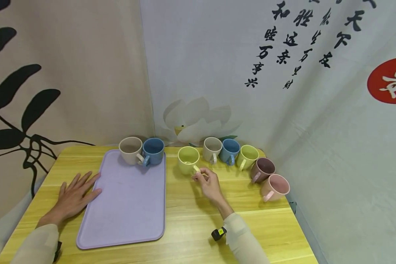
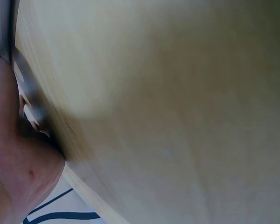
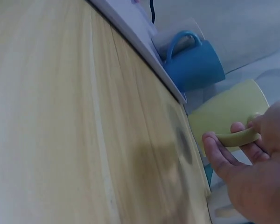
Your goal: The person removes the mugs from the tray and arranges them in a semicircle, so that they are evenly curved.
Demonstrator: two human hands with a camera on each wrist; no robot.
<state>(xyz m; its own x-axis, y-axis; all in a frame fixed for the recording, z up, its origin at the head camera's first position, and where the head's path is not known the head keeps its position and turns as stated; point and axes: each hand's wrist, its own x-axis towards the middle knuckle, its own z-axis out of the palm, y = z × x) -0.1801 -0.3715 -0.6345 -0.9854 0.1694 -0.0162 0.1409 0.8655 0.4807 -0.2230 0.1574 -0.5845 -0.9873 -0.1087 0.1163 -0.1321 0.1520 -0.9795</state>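
My right hand pinches the handle of a yellow-green mug, which is upright just right of the tray. In the right wrist view the thumb and fingers wrap the handle of that mug. With fingers spread, my left hand rests at the left edge of a lilac tray, fingertips on its rim. On the tray's far end stand a beige mug and a blue mug, side by side. The left wrist view shows mostly tabletop and part of the left hand.
Right of the held mug, more mugs curve along the table's edge: beige, blue, yellow-green, purple-brown and pink. A printed cloth backdrop hangs behind the wooden table.
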